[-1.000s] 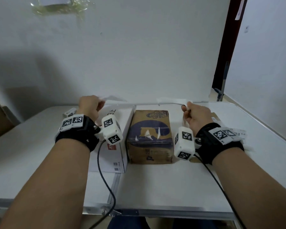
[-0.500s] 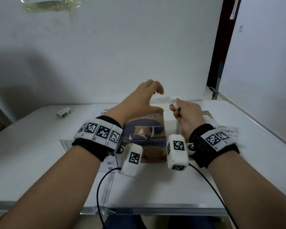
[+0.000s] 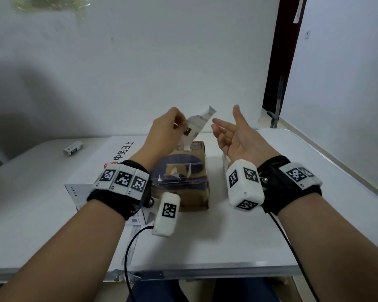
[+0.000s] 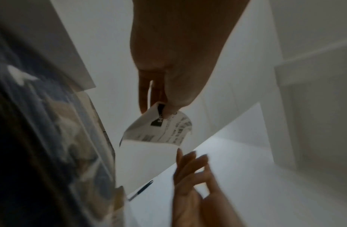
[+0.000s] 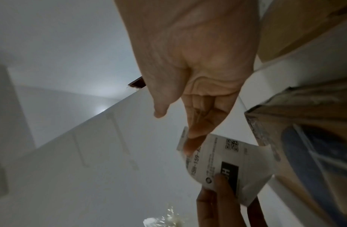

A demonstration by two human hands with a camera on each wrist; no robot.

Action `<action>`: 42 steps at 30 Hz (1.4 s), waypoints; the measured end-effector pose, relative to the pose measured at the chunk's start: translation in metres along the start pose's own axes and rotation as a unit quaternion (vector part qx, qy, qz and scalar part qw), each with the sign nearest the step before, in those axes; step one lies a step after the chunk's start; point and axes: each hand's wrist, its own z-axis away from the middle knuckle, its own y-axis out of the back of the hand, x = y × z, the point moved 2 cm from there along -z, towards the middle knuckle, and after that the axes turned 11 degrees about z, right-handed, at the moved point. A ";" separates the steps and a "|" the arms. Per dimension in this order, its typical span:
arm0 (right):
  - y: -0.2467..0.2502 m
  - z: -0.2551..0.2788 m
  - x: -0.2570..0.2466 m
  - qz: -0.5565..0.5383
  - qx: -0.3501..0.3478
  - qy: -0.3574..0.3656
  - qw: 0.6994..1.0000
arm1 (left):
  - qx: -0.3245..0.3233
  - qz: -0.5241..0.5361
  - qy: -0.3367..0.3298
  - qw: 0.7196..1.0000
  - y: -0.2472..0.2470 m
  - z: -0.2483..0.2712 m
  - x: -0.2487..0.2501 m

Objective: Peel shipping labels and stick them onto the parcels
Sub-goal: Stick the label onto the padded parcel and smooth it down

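1. The left hand now pinches the shipping label in its grip, up in the air above the brown parcel.
2. A moment ago the right hand held the label. Now its grip is apart and holds nothing, palm up, just beside the paper.
3. So the label has changed hands.
4. It looks ready to be stuck down.
5. The white parcel sits on the counter beside the brown one.

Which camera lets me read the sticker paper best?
The right wrist view: the label is close, showing its printing and square code. In the left wrist view it is smaller and blurred, pinched by the left hand. The head view shows it small and curled.
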 end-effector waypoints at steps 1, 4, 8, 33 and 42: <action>0.001 -0.001 0.000 0.029 -0.001 0.015 0.999 | -0.003 0.080 0.065 0.995 0.002 0.001 -0.004; -0.003 -0.006 0.004 0.210 -0.006 0.082 0.974 | -0.046 0.328 0.210 0.920 0.002 0.010 -0.003; -0.012 -0.008 0.007 0.274 -0.029 0.154 0.949 | -0.077 0.389 0.266 0.879 0.006 0.019 0.004; -0.012 -0.047 0.041 0.492 -0.021 0.144 0.858 | -0.107 0.058 0.219 0.968 0.012 0.062 -0.020; -0.011 -0.047 0.042 0.514 -0.021 0.139 0.846 | -0.093 0.093 0.243 0.961 0.013 0.059 -0.023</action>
